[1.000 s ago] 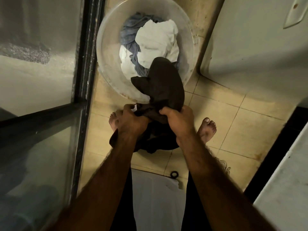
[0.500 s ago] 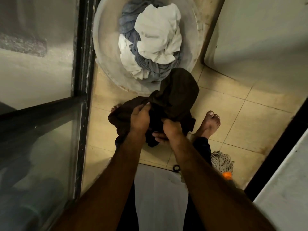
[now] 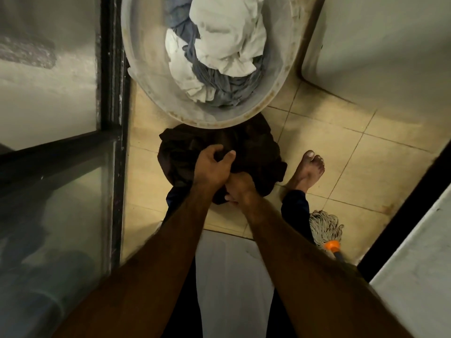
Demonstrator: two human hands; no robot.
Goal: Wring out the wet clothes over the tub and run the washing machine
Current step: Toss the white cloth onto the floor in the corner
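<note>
A dark brown garment point(image 3: 253, 152) hangs bunched just in front of the near rim of a round white tub point(image 3: 151, 86). My left hand point(image 3: 212, 164) grips a fold at the top of the bundle. My right hand point(image 3: 240, 189) is tucked just under the left and grips the lower part of the cloth. White cloth point(image 3: 227, 37) and blue-grey cloth point(image 3: 227, 91) lie piled in the tub. The white washing machine point(image 3: 380, 45) stands to the tub's right.
A dark-framed glass door point(image 3: 112, 93) runs along the left. My bare right foot point(image 3: 307, 169) stands on the beige tiled floor point(image 3: 341, 152). A string mop head point(image 3: 324, 228) with an orange collar lies at lower right. A white surface point(image 3: 419, 284) fills the right corner.
The view has tilted down and the tub has slid up the frame. The garment has dropped from over the tub to in front of its rim. My hands have drawn together, right under left.
</note>
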